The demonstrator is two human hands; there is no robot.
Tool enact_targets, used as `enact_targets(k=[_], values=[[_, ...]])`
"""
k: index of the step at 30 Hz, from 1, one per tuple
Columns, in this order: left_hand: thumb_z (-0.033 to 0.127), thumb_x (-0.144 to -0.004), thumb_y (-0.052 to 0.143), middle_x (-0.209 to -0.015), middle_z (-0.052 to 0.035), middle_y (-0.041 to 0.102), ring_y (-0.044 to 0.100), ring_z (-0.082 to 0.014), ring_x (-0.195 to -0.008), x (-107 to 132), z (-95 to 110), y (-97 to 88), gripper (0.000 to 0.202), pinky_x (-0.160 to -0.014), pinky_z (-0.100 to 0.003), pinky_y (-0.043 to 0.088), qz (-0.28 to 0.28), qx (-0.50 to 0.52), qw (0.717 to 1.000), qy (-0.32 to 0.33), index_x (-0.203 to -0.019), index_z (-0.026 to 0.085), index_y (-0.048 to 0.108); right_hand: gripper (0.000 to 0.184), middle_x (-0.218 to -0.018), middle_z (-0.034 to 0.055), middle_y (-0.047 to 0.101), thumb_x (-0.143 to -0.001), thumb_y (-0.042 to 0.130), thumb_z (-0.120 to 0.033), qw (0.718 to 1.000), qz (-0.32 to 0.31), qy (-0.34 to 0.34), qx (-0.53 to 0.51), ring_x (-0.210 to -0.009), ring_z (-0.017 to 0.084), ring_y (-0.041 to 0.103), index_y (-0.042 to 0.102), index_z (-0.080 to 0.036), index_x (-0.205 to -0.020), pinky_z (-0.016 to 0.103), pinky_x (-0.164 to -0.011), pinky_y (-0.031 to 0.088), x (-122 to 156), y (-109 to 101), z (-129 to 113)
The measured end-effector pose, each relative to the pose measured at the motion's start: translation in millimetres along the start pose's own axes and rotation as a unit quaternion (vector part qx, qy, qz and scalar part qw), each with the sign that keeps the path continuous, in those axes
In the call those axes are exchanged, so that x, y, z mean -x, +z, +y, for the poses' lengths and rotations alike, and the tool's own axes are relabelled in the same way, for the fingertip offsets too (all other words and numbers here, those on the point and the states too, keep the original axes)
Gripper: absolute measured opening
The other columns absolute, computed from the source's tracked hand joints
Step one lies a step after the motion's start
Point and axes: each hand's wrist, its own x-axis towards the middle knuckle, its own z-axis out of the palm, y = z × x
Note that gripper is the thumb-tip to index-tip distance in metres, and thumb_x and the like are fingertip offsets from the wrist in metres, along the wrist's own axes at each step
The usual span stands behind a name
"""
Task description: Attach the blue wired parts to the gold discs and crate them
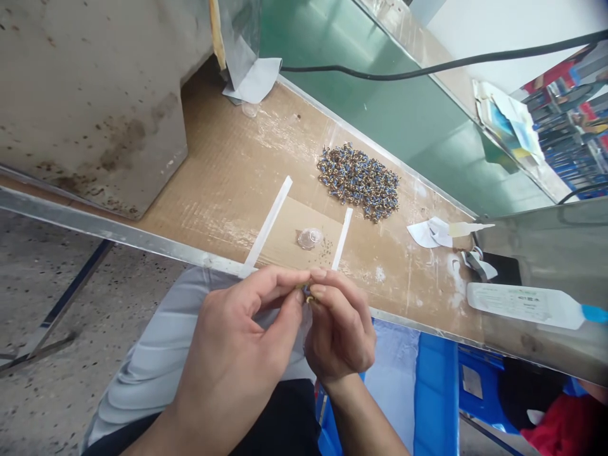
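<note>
My left hand and my right hand meet at the front edge of the table, fingertips pinched together. Between them is a small blue and brass-coloured metal part, mostly covered by the fingers. Just beyond the hands, a small clear dish or lump sits on a cardboard patch framed by two white tape strips. Tiny brownish bits are scattered to its right. A large pile of similar blue and brass parts lies farther back.
A stained metal box stands at the left. To the right lie white paper scraps, a pointed nozzle and a white bottle with a blue cap. A black cable crosses the back. A blue crate is below the table.
</note>
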Motion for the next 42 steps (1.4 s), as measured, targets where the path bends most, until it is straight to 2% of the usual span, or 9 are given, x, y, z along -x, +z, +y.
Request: enact_targets(k=[6,10,14,20,24,29,33,38,42], values=[[0.032,-0.106,0.080,-0.115,0.0000,0.098,0.095,-0.0268,-0.093,-1,2,0.9,0.018,-0.090,-0.036,0.081,0.001,0.015,1.000,-0.012,-0.114,0.032,0.097,0.040,-0.135,0.0096,0.089,-0.111,0.076,0.001,1.000,0.009,-0.002,-0.007,-0.115,0.026,0.091,0.084,-0.023,-0.142,0.044,-0.098,0.082,-3,4,-1],[0.032,-0.112,0.080,-0.124,0.0005,0.098,0.095,-0.0236,-0.103,1,-2,2.1,0.021,-0.094,-0.028,0.078,-0.007,0.042,0.999,-0.018,-0.124,0.034,0.097,0.037,-0.132,0.0089,0.090,-0.112,0.073,0.001,0.999,0.033,0.015,-0.018,-0.114,0.025,0.091,0.085,-0.023,-0.137,0.044,-0.097,0.081,-7,6,-1],[0.031,-0.110,0.085,-0.121,0.0016,0.098,0.096,-0.0222,-0.105,3,-3,2.9,0.022,-0.092,-0.021,0.075,-0.008,0.072,0.997,-0.028,-0.128,0.036,0.097,0.034,-0.123,0.0080,0.091,-0.115,0.070,-0.003,0.998,0.046,0.011,-0.032,-0.111,0.026,0.092,0.085,-0.024,-0.137,0.047,-0.097,0.081,-10,5,-3],[0.034,-0.107,0.090,-0.113,0.0024,0.098,0.095,-0.0227,-0.097,5,1,0.1,0.018,-0.087,-0.021,0.074,-0.002,0.091,0.995,-0.031,-0.122,0.038,0.099,0.037,-0.123,0.0067,0.091,-0.117,0.071,-0.007,0.998,0.060,0.010,-0.017,-0.106,0.028,0.093,0.084,-0.030,-0.142,0.049,-0.089,0.082,-11,2,-6],[0.034,-0.106,0.091,-0.107,0.0042,0.098,0.093,-0.0188,-0.087,6,0,-3.8,0.014,-0.077,-0.016,0.070,0.011,0.060,0.998,-0.002,-0.115,0.040,0.101,0.037,-0.123,0.0084,0.091,-0.115,0.072,-0.005,0.998,0.063,0.000,-0.025,-0.109,0.029,0.093,0.085,-0.027,-0.142,0.048,-0.091,0.083,-12,0,-8],[0.035,-0.106,0.091,-0.107,0.0033,0.098,0.093,-0.0198,-0.083,7,1,-6.6,0.015,-0.075,-0.019,0.069,0.010,0.014,0.999,0.036,-0.117,0.039,0.100,0.040,-0.130,0.0096,0.090,-0.116,0.070,-0.008,0.999,0.047,-0.009,-0.006,-0.107,0.029,0.093,0.080,-0.030,-0.148,0.052,-0.092,0.084,-5,-3,-6],[0.029,-0.104,0.089,-0.095,0.0056,0.095,0.092,-0.0181,-0.077,5,4,-5.7,0.013,-0.073,-0.018,0.068,0.015,0.014,0.998,0.055,-0.107,0.037,0.099,0.048,-0.139,0.0111,0.088,-0.112,0.078,-0.008,0.999,0.029,-0.010,-0.014,-0.112,0.032,0.093,0.076,-0.032,-0.154,0.053,-0.092,0.085,3,-6,-4],[0.020,-0.101,0.083,-0.081,0.0099,0.089,0.089,-0.0140,-0.072,7,3,-4.9,0.018,-0.069,-0.015,0.064,0.019,-0.016,0.996,0.081,-0.092,0.033,0.090,0.043,-0.133,0.0097,0.091,-0.114,0.077,-0.006,0.999,0.042,-0.006,-0.033,-0.109,0.030,0.094,0.081,-0.029,-0.150,0.047,-0.087,0.085,5,-8,-6],[0.018,-0.098,0.079,-0.077,0.0107,0.086,0.087,-0.0132,-0.070,8,4,-4.8,0.019,-0.067,-0.016,0.063,0.031,-0.040,0.994,0.096,-0.086,0.031,0.085,0.046,-0.138,0.0095,0.090,-0.111,0.083,-0.009,0.999,0.034,-0.010,-0.026,-0.107,0.030,0.095,0.079,-0.030,-0.153,0.048,-0.087,0.086,7,-9,-8]])
